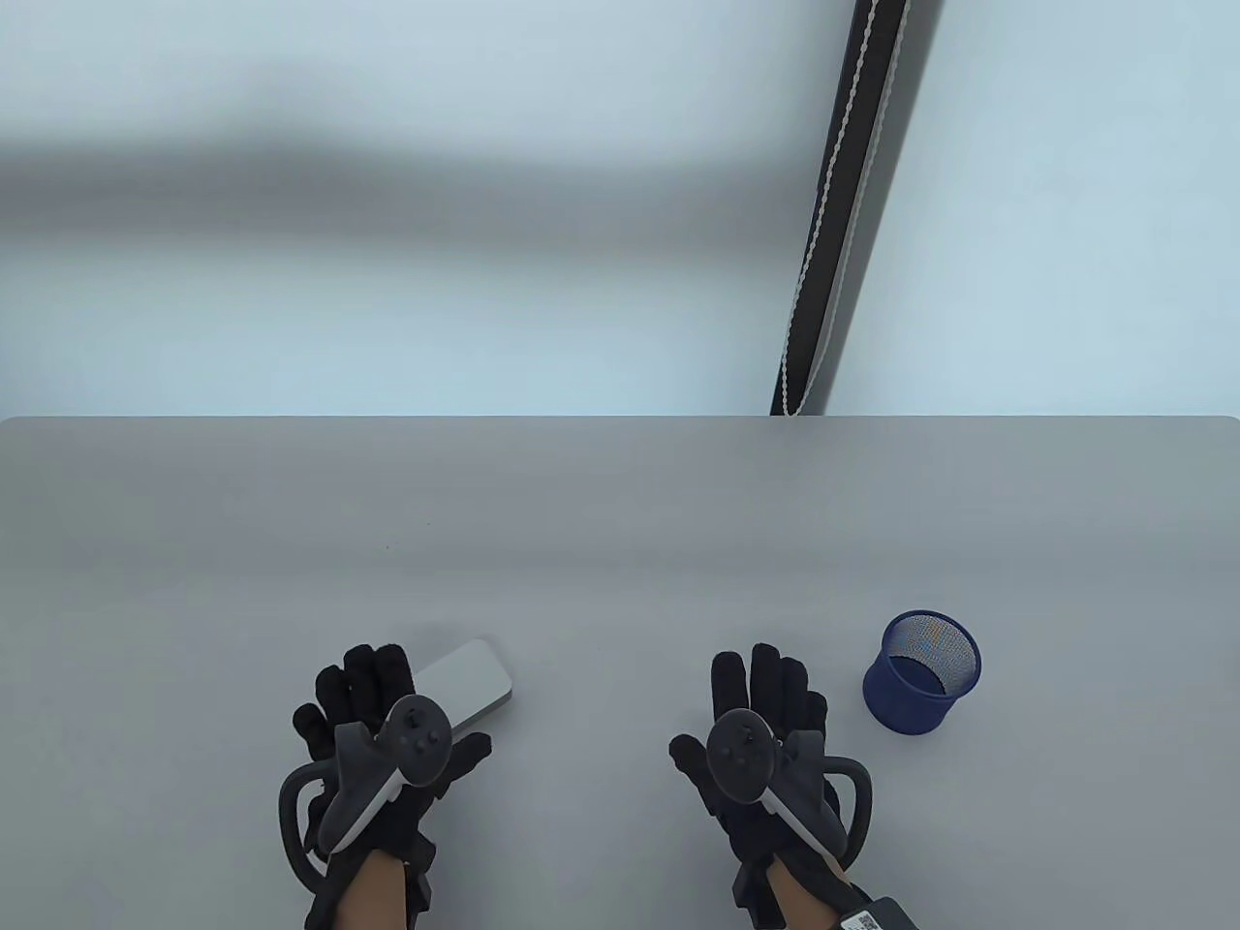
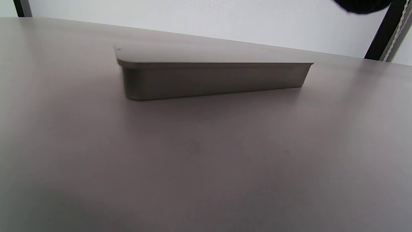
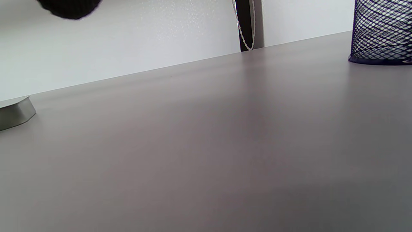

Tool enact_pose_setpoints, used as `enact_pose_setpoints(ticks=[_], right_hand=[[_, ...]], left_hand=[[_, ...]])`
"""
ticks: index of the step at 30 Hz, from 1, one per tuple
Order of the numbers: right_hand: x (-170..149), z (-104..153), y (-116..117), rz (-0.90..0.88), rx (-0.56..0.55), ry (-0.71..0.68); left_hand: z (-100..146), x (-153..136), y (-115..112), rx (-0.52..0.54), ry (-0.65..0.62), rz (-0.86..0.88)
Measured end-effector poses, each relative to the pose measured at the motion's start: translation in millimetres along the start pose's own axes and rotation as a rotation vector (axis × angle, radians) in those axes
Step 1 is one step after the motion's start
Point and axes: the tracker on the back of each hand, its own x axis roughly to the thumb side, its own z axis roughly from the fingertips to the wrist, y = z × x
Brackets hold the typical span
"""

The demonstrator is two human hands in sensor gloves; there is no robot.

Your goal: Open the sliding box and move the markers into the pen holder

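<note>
A flat light-grey sliding box (image 1: 468, 683) lies closed on the table at the lower left; the left wrist view shows its lid (image 2: 206, 53) fully over the tray (image 2: 212, 80). No markers show. My left hand (image 1: 363, 693) hovers flat over the box's near end, fingers straight, partly hiding it. My right hand (image 1: 770, 693) hangs flat over bare table, fingers straight, holding nothing. The blue mesh pen holder (image 1: 920, 670) stands upright just right of my right hand, also at the right wrist view's top right (image 3: 381, 32). A box corner (image 3: 16, 112) shows at that view's left edge.
The grey table (image 1: 620, 542) reaches back to a pale wall. A black post with a white twisted cord (image 1: 833, 213) rises behind the far edge, right of centre. A glove tip (image 3: 69, 8) shows at the right wrist view's top.
</note>
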Motion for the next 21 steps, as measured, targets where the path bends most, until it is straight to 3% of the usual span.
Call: enact_pose_setpoints(ticks=[2,12,21], right_hand=[[-1,0,0,-0.006,0.003,0.004],[-3,0,1,-0.012,0.027,0.019],[-2,0,2,-0.015,0.038,0.021]], left_hand=[[-4,-5,-7,-0.065,0.023,-0.002],[-14,-12,-27,-0.149,0.096,-0.037],[-18,-8,-26,-0.088,0.112,-0.088]])
